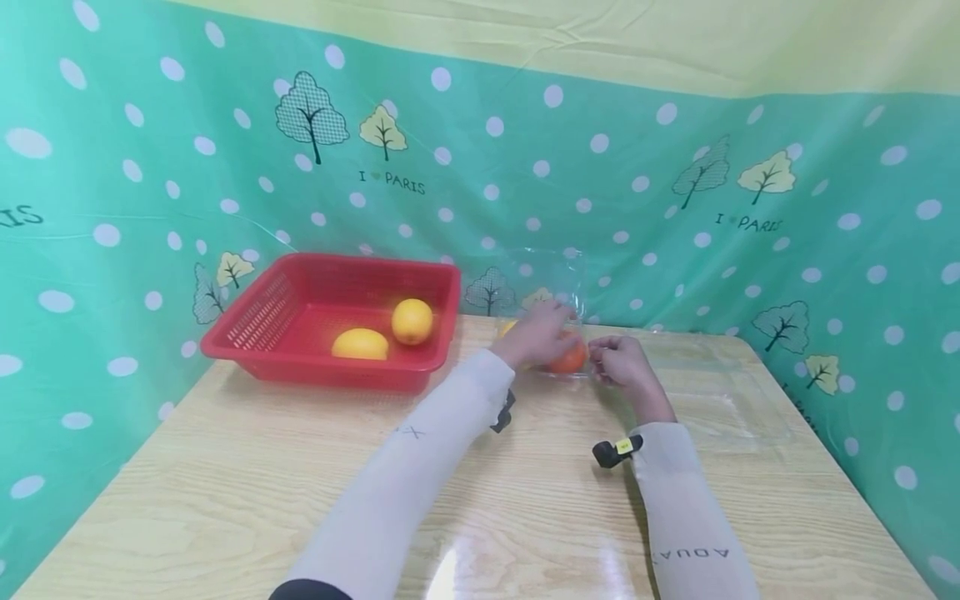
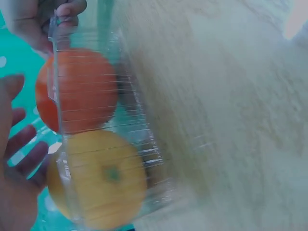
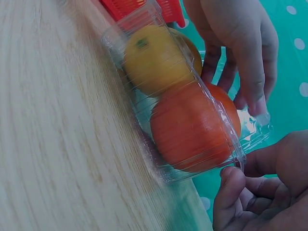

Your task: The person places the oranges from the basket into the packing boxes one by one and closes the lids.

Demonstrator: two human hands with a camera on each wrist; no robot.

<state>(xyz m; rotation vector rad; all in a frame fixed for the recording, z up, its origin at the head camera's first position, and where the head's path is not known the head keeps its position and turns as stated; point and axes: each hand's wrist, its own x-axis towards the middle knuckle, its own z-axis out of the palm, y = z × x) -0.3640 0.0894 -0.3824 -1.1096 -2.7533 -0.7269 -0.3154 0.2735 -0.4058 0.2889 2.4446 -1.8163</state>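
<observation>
A clear plastic clamshell box with its lid raised stands near the table's back edge. Inside are an orange-red round fruit and a yellow round fruit with a green stem end. Part of another yellow fruit shows behind them. My right hand pinches the box's near right rim between thumb and finger. My left hand hangs over the box with fingers spread and pointing down, beside the orange-red fruit. In the left wrist view, its fingers are behind the box rim, gripping nothing visible.
A red plastic basket sits at the back left, with a yellow fruit and another yellow fruit in it. More clear plastic packaging lies on the right of the wooden table. A green dotted curtain hangs behind.
</observation>
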